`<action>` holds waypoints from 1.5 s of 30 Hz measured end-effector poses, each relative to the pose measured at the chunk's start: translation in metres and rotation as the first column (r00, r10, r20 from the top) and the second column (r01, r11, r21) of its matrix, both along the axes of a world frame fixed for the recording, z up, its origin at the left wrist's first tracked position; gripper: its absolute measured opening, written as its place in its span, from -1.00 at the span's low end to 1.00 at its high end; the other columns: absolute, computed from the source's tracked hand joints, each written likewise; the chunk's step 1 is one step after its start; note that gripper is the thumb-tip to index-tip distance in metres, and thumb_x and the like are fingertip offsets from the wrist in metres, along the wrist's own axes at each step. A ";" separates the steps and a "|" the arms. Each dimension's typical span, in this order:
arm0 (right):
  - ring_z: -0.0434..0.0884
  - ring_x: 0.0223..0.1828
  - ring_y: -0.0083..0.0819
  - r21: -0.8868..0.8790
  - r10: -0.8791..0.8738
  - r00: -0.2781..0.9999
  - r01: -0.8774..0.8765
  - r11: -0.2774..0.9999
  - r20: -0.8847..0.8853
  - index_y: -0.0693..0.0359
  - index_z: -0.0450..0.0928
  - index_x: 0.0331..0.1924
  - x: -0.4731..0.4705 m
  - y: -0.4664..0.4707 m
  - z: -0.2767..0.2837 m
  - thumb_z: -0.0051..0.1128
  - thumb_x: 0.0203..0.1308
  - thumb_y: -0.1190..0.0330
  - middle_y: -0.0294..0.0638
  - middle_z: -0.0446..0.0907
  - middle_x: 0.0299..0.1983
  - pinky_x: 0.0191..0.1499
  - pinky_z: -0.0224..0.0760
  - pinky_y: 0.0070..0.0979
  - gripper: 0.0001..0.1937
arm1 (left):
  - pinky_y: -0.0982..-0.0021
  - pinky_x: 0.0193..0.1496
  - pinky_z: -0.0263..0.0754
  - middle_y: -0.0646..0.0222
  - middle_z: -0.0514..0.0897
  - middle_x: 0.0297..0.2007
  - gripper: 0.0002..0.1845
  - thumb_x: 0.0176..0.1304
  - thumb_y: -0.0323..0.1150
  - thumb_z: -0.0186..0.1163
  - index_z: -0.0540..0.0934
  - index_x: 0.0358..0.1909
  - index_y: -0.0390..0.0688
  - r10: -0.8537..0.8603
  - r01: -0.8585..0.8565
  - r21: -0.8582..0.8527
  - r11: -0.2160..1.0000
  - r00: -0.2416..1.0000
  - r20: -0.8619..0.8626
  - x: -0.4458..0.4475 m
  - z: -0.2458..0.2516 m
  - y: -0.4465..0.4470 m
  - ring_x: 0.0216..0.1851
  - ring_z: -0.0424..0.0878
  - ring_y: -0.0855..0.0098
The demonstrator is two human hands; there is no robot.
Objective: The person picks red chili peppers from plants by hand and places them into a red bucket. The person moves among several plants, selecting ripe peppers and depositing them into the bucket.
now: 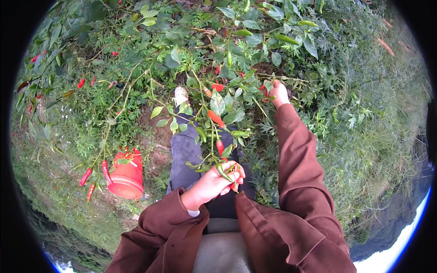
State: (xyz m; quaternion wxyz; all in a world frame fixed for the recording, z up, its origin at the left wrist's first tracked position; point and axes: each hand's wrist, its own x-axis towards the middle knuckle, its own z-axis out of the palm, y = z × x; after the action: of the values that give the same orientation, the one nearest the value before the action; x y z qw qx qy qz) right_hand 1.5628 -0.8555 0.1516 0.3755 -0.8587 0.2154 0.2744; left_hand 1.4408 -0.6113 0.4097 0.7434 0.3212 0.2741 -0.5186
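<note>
My left hand, near my lap, is closed on several chili peppers, some red and some green; a green chili pepper lies across its fingers. Just above it, a red chili pepper and an orange-red chili pepper hang on a leafy branch. My right hand reaches out to the right among the leaves of the plant, fingers bent at a stem beside red chili peppers. Leaves hide part of its fingertips, so whether it grips a pepper or only foliage is unclear.
A red plastic bucket with red chili peppers at its far end stands on the left. Red chili peppers hang on a branch before it. Green chili peppers hang at the top. Weeds surround my legs, and a shoe shows beneath the branches.
</note>
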 end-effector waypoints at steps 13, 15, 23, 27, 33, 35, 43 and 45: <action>0.46 -0.54 -0.54 0.529 -0.220 0.803 0.544 0.652 -0.554 0.26 0.60 -0.30 0.006 0.039 0.010 0.13 0.01 0.41 -0.37 0.55 -0.52 -0.45 0.30 -0.63 -0.84 | 0.71 -0.62 0.22 0.41 0.51 -0.40 -0.86 0.29 -0.37 -0.01 0.45 -0.24 -0.23 0.015 -0.016 0.010 1.000 1.000 0.019 -0.005 -0.003 0.007 -0.50 0.48 0.65; 0.46 -0.51 -0.53 0.554 -0.292 0.758 0.634 0.540 -0.584 0.23 0.60 -0.29 0.004 0.050 0.018 0.14 0.03 0.38 -0.35 0.57 -0.44 -0.42 0.33 -0.60 -0.83 | 0.71 -0.62 0.22 0.41 0.52 -0.40 -0.86 0.29 -0.37 -0.01 0.45 -0.24 -0.23 0.036 -0.036 0.011 0.999 0.999 0.013 -0.007 -0.005 0.010 -0.51 0.48 0.65; 0.43 -0.62 -0.47 0.378 -0.408 0.395 0.917 0.127 -0.823 0.25 0.51 -0.18 -0.020 0.056 -0.006 0.08 0.15 0.37 -0.23 0.54 -0.50 -0.59 0.35 -0.59 -0.81 | 0.74 -0.68 0.15 0.48 0.48 -0.46 -0.87 0.33 -0.34 -0.02 0.45 -0.27 -0.19 0.035 -0.035 0.018 0.999 0.999 0.020 -0.002 -0.003 0.003 -0.55 0.43 0.72; 0.56 -0.38 -0.48 0.617 -0.500 0.516 0.786 -0.047 -0.696 0.27 0.44 -0.08 -0.021 0.062 -0.014 0.09 0.15 0.39 -0.22 0.57 -0.37 -0.42 0.40 -0.63 -0.74 | 0.75 -0.67 0.16 0.48 0.47 -0.46 -0.87 0.32 -0.36 -0.03 0.45 -0.28 -0.18 0.013 -0.014 0.009 1.000 1.000 0.021 0.003 -0.003 0.001 -0.55 0.43 0.72; 0.57 -0.38 -0.42 0.703 -0.699 0.573 0.697 0.140 -0.428 0.34 0.48 -0.17 -0.025 0.077 -0.020 0.02 0.13 0.52 -0.18 0.60 -0.31 -0.28 0.45 -0.60 -0.82 | 0.74 -0.66 0.16 0.49 0.48 -0.46 -0.88 0.32 -0.35 -0.02 0.45 -0.28 -0.16 -0.036 0.035 0.006 0.999 0.998 0.043 0.004 -0.001 0.004 -0.55 0.42 0.72; 0.58 -0.41 -0.37 0.511 -0.657 0.404 0.859 0.033 -0.636 0.35 0.45 -0.13 -0.028 0.062 -0.033 -0.03 0.18 0.50 -0.13 0.60 -0.29 -0.36 0.49 -0.56 -0.81 | 0.73 -0.66 0.16 0.49 0.48 -0.45 -0.88 0.31 -0.35 -0.02 0.45 -0.27 -0.16 -0.059 0.060 -0.010 0.998 0.997 0.052 0.005 -0.002 0.004 -0.55 0.42 0.72; 0.53 -0.45 -0.36 0.578 -0.592 0.422 0.811 -0.093 -0.687 0.29 0.44 -0.28 -0.018 0.076 -0.018 -0.01 0.17 0.43 -0.16 0.53 -0.45 -0.39 0.48 -0.47 -0.89 | 0.74 -0.63 0.17 0.51 0.49 -0.44 -0.89 0.24 -0.37 -0.01 0.45 -0.26 -0.14 -0.074 0.074 -0.036 0.997 0.997 0.014 0.001 0.002 0.008 -0.54 0.41 0.73; 0.49 -0.50 -0.36 0.601 -0.576 0.360 0.739 -0.305 -0.734 0.25 0.45 -0.34 -0.021 0.073 -0.021 0.01 0.15 0.41 -0.21 0.48 -0.51 -0.38 0.44 -0.38 -0.91 | 0.74 -0.61 0.17 0.52 0.49 -0.44 -0.90 0.24 -0.37 -0.01 0.45 -0.26 -0.13 -0.098 0.100 -0.057 0.993 0.995 0.033 0.002 0.003 0.009 -0.53 0.41 0.74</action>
State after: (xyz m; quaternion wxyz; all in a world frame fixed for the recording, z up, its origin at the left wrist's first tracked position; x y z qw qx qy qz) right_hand 1.5418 -0.7825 0.1304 0.8573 -0.1446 0.4752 0.1351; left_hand 1.4427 -0.6025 0.4127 0.7300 0.3203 0.2313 -0.5577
